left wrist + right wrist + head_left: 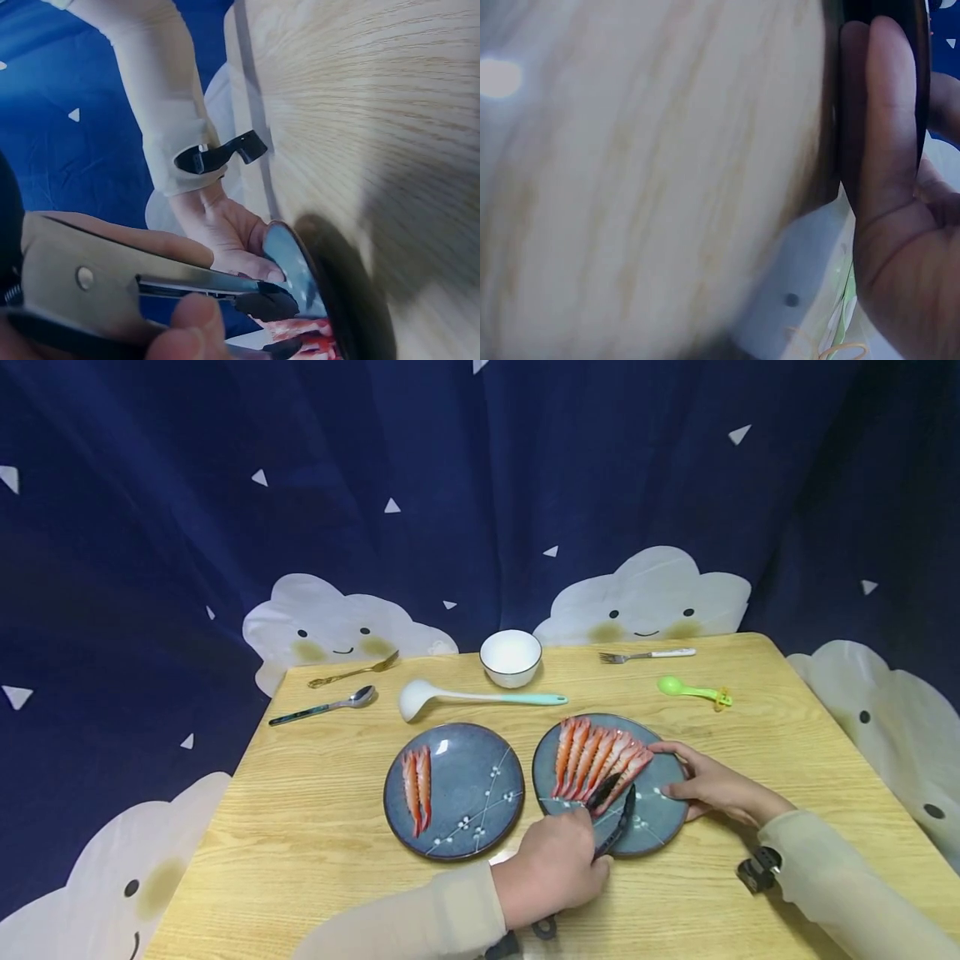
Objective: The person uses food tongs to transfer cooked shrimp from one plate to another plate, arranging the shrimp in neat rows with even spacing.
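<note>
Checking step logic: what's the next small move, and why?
Probably squeeze the tongs onto the rightmost shrimp: the left hand holds them with tips apart, seemingly either side of it, while the right hand grips the plate under it.

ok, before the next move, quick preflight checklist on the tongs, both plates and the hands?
1. Tongs held in the left hand: ok.
2. Right plate steadied: ok, the right hand grips its rim.
3. Tong tips at the row of shrimp: ok, down at its right-hand end.
4. Firm bite on one piece: cannot tell, contact between the tips is unclear.
5. Space on the left plate: ok, two shrimp lie on its left side, the rest is bare.
6. Ladle off both plates: ok, it lies behind them.
</note>
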`<state>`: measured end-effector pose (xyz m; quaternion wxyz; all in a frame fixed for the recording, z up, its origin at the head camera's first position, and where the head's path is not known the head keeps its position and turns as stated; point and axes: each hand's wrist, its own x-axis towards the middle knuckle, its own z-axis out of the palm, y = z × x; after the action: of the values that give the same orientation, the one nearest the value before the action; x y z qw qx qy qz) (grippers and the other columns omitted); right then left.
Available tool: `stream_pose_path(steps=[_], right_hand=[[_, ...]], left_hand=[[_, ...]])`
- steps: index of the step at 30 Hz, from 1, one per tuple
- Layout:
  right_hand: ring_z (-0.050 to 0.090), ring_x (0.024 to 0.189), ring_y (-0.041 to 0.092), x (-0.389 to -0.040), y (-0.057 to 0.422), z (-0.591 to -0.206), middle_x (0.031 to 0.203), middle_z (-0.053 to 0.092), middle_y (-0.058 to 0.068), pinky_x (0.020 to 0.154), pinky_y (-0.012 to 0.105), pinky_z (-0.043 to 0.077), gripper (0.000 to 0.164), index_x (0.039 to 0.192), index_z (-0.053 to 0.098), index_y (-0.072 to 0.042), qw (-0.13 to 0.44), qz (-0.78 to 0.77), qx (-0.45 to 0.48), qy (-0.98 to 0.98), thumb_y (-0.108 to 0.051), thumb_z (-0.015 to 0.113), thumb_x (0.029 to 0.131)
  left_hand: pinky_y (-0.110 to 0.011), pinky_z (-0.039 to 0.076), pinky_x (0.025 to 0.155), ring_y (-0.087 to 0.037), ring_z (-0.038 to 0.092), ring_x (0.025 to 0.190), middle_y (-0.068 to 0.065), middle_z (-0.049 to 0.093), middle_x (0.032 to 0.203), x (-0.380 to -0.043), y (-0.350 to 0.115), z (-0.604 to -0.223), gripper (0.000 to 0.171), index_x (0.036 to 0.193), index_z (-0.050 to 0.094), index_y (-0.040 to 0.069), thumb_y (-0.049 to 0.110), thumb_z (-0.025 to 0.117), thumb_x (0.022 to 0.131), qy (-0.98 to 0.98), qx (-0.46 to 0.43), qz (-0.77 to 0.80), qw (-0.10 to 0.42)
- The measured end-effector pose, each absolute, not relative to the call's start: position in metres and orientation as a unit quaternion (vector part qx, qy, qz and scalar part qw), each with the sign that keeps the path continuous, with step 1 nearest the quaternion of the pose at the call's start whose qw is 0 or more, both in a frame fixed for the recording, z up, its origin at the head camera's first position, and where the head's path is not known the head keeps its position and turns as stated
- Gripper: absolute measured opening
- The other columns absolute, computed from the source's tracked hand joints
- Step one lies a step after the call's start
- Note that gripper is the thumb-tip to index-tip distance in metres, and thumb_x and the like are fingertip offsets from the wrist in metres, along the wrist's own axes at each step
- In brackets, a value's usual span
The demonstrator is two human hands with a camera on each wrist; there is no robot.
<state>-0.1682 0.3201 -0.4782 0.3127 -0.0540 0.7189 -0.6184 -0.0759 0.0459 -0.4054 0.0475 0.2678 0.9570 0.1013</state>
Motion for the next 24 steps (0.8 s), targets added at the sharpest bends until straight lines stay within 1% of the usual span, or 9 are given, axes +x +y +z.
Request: stream_pose_path(steps=[5,9,17,24], right_hand=[[0.058,0.077,0.039,-0.169,0.32,-0.478,0.107,0.046,0.028,0.06,0.049,0.046,0.068,0.136,0.013,-0.017,0.311,-0.627,-0.061,0.712,-0.002,0.054,0.084],[0.058,0.077,0.04,-0.169,0.321,-0.478,0.108,0.045,0.029,0.061,0.049,0.045,0.068,0.136,0.013,-0.017,0.31,-0.634,-0.067,0.705,-0.001,0.053,0.084],[0.058,0.079,0.04,-0.168,0.323,-0.482,0.109,0.045,0.027,0.063,0.05,0.045,0.07,0.137,0.011,-0.018,0.307,-0.64,-0.072,0.701,-0.002,0.054,0.084],[0.057,0.08,0.04,-0.169,0.324,-0.486,0.11,0.043,0.027,0.062,0.05,0.045,0.072,0.138,0.01,-0.018,0.308,-0.64,-0.077,0.7,-0.003,0.054,0.084]], left_hand=[[-0.026,0.039,0.041,-0.012,0.053,0.053,0.001,0.051,0.067,-0.075,0.042,-0.399,0.033,0.084,0.051,0.007,0.039,0.058,0.078,0.953,0.286,0.096,0.026],[-0.025,0.039,0.041,-0.011,0.053,0.054,0.001,0.051,0.069,-0.076,0.041,-0.399,0.032,0.085,0.051,0.007,0.038,0.058,0.079,0.951,0.294,0.095,0.021],[-0.027,0.037,0.041,-0.013,0.053,0.053,0.0,0.051,0.063,-0.08,0.04,-0.405,0.037,0.086,0.05,0.007,0.043,0.057,0.078,0.957,0.266,0.106,0.037],[-0.024,0.041,0.048,-0.013,0.055,0.063,-0.003,0.056,0.073,-0.084,0.028,-0.401,0.044,0.092,0.051,0.005,0.046,0.057,0.078,0.95,0.26,0.163,0.065]])
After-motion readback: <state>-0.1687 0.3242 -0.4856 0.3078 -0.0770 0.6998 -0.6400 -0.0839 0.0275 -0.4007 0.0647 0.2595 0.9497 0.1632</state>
